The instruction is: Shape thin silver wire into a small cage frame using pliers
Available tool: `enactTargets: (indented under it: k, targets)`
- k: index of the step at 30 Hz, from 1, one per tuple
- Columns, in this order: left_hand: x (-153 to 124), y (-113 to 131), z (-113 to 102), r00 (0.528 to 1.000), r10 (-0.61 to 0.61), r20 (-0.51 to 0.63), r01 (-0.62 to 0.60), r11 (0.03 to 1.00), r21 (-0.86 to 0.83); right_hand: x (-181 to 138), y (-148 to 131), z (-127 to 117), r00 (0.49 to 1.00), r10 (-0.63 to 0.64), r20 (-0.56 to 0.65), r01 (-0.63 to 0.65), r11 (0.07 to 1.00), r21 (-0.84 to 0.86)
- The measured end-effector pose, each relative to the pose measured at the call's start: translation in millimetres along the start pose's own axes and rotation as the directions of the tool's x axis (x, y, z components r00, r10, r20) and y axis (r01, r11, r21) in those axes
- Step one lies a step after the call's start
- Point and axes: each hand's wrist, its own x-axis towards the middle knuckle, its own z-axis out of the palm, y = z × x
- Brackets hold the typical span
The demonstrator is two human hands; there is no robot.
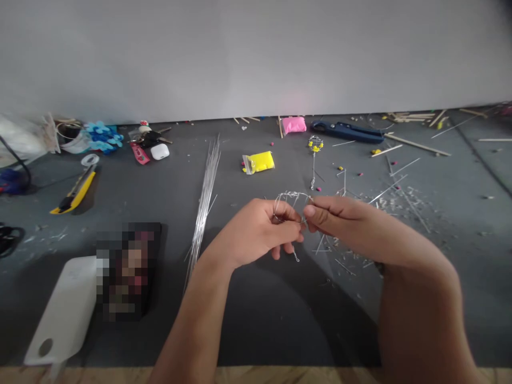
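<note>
A small bent-wire frame (pixel 294 194) is held between my two hands over the dark table. My left hand (pixel 262 229) pinches its near side, with a twisted, looped wire end poking out below the fingers. At the frame's right side my right hand (pixel 336 213) is closed, thumb against fingertips, on the wire. Much of the frame is hidden behind the fingers. Just beyond the hands lies a finished-looking wire piece (pixel 314 154) with a round head, yellow beads and a twisted stem.
Left of my hands lies a bundle of straight wires (pixel 206 192). Yellow clay (pixel 262 161), pink clay (pixel 294 125) and dark blue pliers (pixel 348 132) sit farther back. Wire offcuts (pixel 412 202) litter the right. At left are a utility knife (pixel 76 192), a phone (pixel 154 266) and a white power bank (pixel 64 304).
</note>
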Motion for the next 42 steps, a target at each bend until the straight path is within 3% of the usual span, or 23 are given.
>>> enactTargets:
  k: [15,28,35,38,42]
  targets:
    - [2,-5,-4,0.999,0.026,0.033,-0.028,0.998,0.055,2,-8,7,0.997,-0.074,0.007,0.074,0.997,0.004]
    - [1,-2,4,0.993,0.093,-0.077,-0.085,0.991,0.103,3,-4,9,0.999,-0.046,-0.022,0.047,0.998,0.038]
    - [-1,0,5,0.973,0.151,-0.176,-0.104,0.962,0.251,5,-2,10,0.998,-0.036,-0.048,0.040,0.996,0.077]
    - [-1,2,9,0.942,0.201,-0.270,-0.150,0.969,0.197,6,-3,11,0.997,-0.039,-0.068,0.044,0.996,0.081]
    - [-1,5,14,0.921,0.252,-0.296,-0.231,0.967,0.106,6,-5,12,0.995,-0.018,-0.103,0.030,0.993,0.112]
